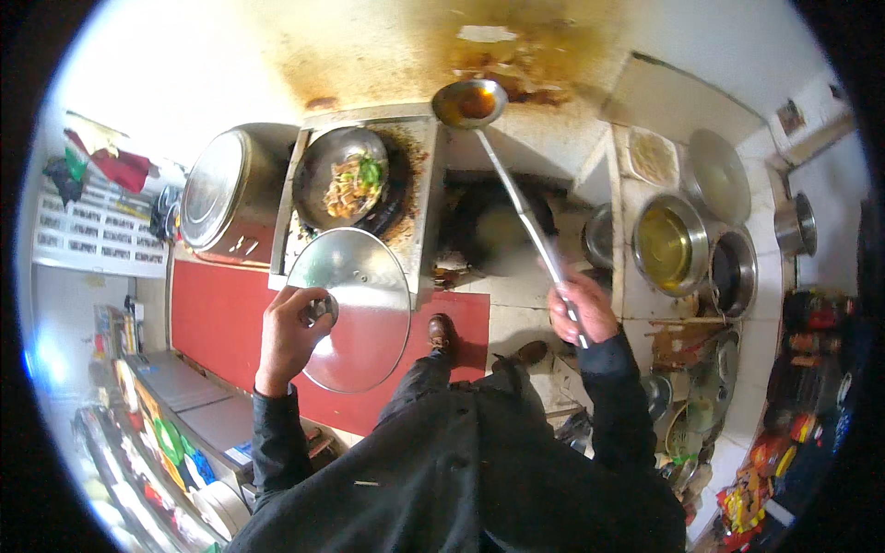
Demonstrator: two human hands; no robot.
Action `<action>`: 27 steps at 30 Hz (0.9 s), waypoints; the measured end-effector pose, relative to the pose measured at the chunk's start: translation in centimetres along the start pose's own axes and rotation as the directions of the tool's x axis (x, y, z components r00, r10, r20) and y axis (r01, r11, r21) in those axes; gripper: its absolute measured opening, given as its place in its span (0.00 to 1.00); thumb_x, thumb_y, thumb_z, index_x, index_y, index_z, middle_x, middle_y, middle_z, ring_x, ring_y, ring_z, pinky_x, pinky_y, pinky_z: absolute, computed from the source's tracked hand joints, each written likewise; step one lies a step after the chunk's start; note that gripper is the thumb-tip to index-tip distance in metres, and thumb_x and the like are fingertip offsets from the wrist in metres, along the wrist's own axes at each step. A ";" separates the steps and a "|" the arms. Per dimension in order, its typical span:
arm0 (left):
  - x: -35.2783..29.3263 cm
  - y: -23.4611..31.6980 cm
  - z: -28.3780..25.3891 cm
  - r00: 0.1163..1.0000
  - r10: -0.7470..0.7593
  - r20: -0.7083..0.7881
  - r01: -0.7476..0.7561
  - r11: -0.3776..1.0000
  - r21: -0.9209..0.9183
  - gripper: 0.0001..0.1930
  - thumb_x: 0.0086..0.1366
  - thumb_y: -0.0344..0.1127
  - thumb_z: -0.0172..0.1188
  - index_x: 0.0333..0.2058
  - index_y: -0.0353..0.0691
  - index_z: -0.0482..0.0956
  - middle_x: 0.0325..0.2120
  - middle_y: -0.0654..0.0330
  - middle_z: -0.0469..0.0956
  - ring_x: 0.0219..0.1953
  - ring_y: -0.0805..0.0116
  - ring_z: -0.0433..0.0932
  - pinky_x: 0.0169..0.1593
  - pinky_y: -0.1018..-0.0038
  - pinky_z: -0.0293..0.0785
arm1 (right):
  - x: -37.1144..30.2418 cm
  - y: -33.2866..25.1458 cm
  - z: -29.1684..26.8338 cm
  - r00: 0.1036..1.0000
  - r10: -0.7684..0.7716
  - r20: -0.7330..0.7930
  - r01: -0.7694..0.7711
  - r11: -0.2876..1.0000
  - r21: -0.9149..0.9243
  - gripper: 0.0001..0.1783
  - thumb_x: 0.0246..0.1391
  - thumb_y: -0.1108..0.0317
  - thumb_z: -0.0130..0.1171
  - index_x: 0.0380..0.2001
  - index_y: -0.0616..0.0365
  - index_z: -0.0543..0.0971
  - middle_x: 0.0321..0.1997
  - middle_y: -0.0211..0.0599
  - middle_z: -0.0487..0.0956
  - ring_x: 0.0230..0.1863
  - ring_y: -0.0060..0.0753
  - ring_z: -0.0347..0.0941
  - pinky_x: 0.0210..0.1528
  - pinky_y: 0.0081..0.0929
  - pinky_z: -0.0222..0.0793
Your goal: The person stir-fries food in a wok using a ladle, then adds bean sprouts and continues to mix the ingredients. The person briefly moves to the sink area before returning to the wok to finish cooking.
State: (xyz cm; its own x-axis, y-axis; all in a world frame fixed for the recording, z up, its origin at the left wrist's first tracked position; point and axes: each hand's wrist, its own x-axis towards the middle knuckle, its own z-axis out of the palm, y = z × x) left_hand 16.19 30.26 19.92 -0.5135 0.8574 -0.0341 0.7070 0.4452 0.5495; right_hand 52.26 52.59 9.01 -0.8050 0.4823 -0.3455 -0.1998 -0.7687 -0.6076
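My left hand (293,334) is closed round the knob of a glass lid (364,318), which hangs tilted just in front of the stove (424,203). My right hand (584,308) grips the handle of a long metal ladle (514,195). The ladle's bowl reaches up near the stained wall and holds some dark amber liquid (477,102). On the stove sits a wok (318,170) with sliced food and green pieces (354,184) in it. Below the ladle's handle is a large dark wok (479,230), partly hidden in shadow.
A big lidded pot (235,198) stands left of the stove. On the tiled counter at right are a steel pot of yellowish liquid (666,244), a dark-filled pot (731,276) and a square container (653,157). Red matting (217,313) covers part of the floor.
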 end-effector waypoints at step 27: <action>8.0 -13.4 -4.6 0.988 0.105 -0.111 -0.108 0.994 -0.023 0.14 0.55 0.25 0.63 0.42 0.34 0.81 0.31 0.60 0.73 0.29 0.72 0.74 0.34 0.76 0.71 | 29.2 19.8 5.8 0.969 -0.240 -0.063 0.002 0.264 -0.965 0.37 0.51 0.68 0.58 0.66 0.57 0.61 0.40 0.55 0.79 0.42 0.55 0.79 0.40 0.49 0.74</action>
State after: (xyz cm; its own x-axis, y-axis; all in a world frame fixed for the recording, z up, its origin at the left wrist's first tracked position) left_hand 0.34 29.95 16.14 -0.4875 0.8654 0.1162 0.7467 0.3442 0.5692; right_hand 21.61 48.98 -9.00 -0.6965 0.6783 -0.2341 0.4844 0.2038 -0.8508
